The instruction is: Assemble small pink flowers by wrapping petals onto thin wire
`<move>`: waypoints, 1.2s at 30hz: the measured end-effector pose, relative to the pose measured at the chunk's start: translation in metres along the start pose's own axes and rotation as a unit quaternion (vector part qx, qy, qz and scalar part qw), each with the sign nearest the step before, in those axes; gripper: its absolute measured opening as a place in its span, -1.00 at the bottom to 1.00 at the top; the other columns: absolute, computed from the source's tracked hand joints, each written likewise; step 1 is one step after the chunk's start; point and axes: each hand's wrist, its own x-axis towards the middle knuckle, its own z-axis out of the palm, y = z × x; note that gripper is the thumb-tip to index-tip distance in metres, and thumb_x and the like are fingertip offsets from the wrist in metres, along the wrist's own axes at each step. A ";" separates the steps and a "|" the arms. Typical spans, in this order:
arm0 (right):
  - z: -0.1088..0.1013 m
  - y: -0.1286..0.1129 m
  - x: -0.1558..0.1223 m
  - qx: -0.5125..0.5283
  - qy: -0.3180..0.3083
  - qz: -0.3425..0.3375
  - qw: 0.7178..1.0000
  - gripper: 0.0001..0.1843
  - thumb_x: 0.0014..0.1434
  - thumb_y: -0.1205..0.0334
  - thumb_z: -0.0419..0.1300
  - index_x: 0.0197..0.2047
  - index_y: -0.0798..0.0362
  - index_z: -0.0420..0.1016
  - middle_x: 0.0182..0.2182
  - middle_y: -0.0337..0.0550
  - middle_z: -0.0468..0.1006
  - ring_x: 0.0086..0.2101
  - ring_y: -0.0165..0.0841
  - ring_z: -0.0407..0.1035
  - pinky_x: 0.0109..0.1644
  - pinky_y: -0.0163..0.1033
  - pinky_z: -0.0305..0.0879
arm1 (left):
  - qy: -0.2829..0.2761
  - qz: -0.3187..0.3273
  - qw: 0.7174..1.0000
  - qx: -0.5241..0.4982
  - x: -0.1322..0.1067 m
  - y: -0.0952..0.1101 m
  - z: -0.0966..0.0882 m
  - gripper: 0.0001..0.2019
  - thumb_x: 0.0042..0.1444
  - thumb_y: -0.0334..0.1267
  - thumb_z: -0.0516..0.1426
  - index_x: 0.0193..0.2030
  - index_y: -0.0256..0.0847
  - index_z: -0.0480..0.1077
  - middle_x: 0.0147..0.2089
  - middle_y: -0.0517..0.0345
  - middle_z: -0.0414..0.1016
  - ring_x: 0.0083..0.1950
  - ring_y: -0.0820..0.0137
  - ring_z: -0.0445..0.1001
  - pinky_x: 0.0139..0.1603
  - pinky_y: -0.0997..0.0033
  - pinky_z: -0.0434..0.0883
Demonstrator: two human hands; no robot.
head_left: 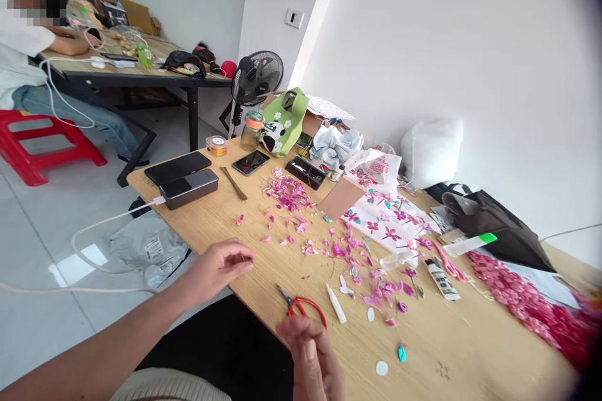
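Note:
My left hand (pixel 223 270) is above the table's near left edge, its fingertips pinched together around a small dark bit too small to name. Lower in the view, my right hand (pixel 313 354) is closed, thumb against curled fingers; whatever it may hold is hidden. Just beyond it lie red-handled scissors (pixel 301 308), partly covered by that hand. A white slim tube (pixel 335 304) lies to their right. Loose pink petals (pixel 288 192) are scattered over the wooden table (pixel 426 351), with pink flower pieces (pixel 383 291) and a turquoise bud (pixel 401 352) nearer me.
A power bank (pixel 189 189) and phone (pixel 177 167) lie at the left edge, with a cable hanging off. A jar (pixel 252 131), green panda bag (pixel 285 122), glue tube (pixel 442 280) and pink flower pile (pixel 522 307) ring the work area. A person (pixel 23 56) sits at another table.

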 end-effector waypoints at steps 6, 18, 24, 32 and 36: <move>0.030 0.005 -0.002 0.035 -0.080 -0.014 0.996 -0.41 0.13 -0.03 0.23 0.20 -0.06 0.28 0.09 0.02 0.41 -0.03 -0.18 0.42 0.06 -0.04 0.36 | -0.119 -0.116 0.924 -0.343 -0.010 0.031 0.031 -0.74 -0.05 -0.24 0.30 -0.21 -0.31 0.52 -0.37 0.11 0.52 -0.36 0.44 0.45 -0.25 0.40 0.38; 0.021 -0.014 -0.028 -0.244 0.053 -0.015 0.968 -0.62 0.18 -0.07 0.11 -0.33 0.06 0.55 -0.60 -0.25 0.35 -0.68 -0.51 0.16 -0.67 -0.43 0.10 | -0.078 -0.113 0.941 -0.308 -0.008 0.022 0.063 -0.75 -0.18 -0.29 0.36 -0.32 -0.30 0.49 -0.44 0.23 0.48 -0.49 0.53 0.38 -0.40 0.48 0.34; 0.013 -0.052 -0.020 -0.345 -0.026 -0.158 0.925 -0.80 0.22 0.19 0.11 -0.38 0.04 0.49 -0.54 -0.22 0.43 -0.53 -0.44 0.30 -0.44 -0.40 0.23 | -0.111 -0.039 0.952 -0.284 -0.016 0.021 0.062 -0.84 -0.08 -0.28 0.32 -0.35 -0.29 0.50 -0.44 0.24 0.44 -0.47 0.51 0.40 -0.38 0.47 0.37; 0.013 -0.076 -0.013 -0.303 0.033 -0.114 0.945 -0.71 0.23 0.08 0.11 -0.43 0.07 0.42 -0.56 -0.27 0.35 -0.53 -0.46 0.19 -0.44 -0.40 0.15 | -0.214 0.015 0.930 -0.299 -0.030 0.024 0.056 -0.88 -0.05 -0.35 0.31 -0.31 -0.21 0.57 -0.28 0.12 0.57 -0.19 0.35 0.50 -0.08 0.35 0.40; 0.006 -0.065 -0.013 -0.279 0.043 -0.087 0.955 -0.69 0.20 0.03 0.14 -0.45 0.08 0.42 -0.56 -0.26 0.38 -0.52 -0.44 0.22 -0.42 -0.39 0.18 | -0.219 -0.017 0.921 -0.323 -0.033 0.027 0.056 -0.86 -0.08 -0.35 0.33 -0.31 -0.21 0.57 -0.29 0.12 0.59 -0.21 0.36 0.52 -0.08 0.35 0.42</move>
